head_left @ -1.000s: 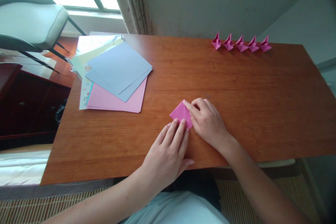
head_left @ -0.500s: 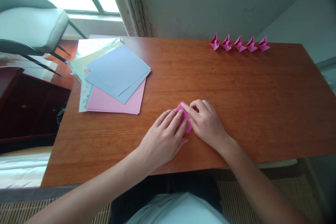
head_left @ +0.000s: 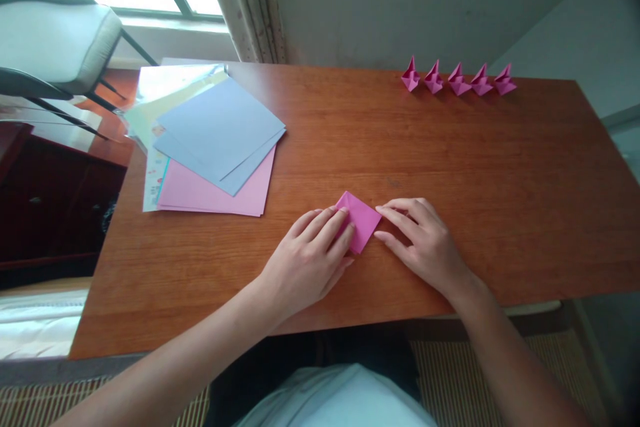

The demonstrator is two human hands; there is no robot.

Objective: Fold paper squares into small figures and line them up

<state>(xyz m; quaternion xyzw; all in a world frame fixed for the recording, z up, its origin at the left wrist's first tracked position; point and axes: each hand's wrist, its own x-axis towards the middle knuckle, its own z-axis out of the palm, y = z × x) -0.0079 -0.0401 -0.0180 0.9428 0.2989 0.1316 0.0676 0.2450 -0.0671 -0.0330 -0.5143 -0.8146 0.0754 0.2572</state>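
Observation:
A small folded square of magenta paper (head_left: 361, 219) lies flat on the wooden table (head_left: 450, 160), near its front edge. My left hand (head_left: 307, 259) rests on the paper's left side, fingers stretched out flat and pressing it down. My right hand (head_left: 425, 243) lies just right of the paper, its fingers extended, the fingertips touching the paper's right edge.
A row of several folded magenta paper figures (head_left: 457, 79) stands at the table's far right edge. A stack of blue and pink paper sheets (head_left: 215, 143) lies at the left. A grey chair (head_left: 55, 40) stands by the window at the far left.
My right hand has slid off the folded paper to its right edge, uncovering most of it. My left hand moved up onto the paper's left side and stayed there.

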